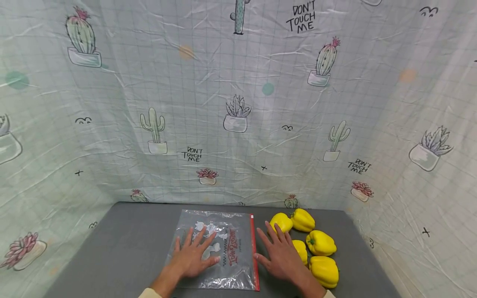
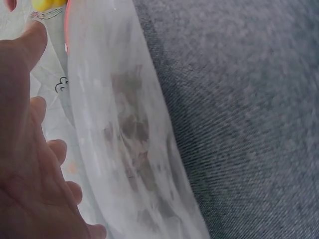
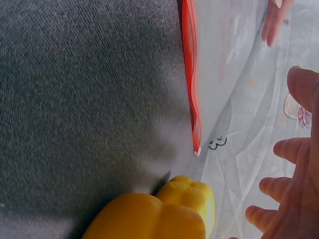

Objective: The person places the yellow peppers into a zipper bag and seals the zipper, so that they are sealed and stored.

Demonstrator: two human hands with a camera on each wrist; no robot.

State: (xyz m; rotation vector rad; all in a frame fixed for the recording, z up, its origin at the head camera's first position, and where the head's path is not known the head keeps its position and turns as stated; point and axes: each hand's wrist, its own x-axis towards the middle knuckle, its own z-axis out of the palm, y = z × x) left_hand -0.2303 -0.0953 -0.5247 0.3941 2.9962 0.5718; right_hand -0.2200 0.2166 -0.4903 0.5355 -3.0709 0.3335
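A clear plastic zip bag (image 1: 238, 223) with a red zip edge and red lettering lies flat on the grey table. My left hand (image 1: 191, 258) is spread over the bag's left part, fingers straight; in the left wrist view it appears raised above the bag (image 2: 124, 124). My right hand (image 1: 281, 256), fingers spread and holding nothing, is between the red zip (image 3: 192, 74) and several yellow bell peppers (image 1: 321, 243). It partly hides two of the peppers in the head view. The right wrist view shows two yellow peppers (image 3: 144, 219) below the hand.
The grey table (image 1: 123, 240) extends left of the bag and right of the peppers. A pale curtain (image 1: 238, 153) printed with cacti and words encloses the table at the back and both sides.
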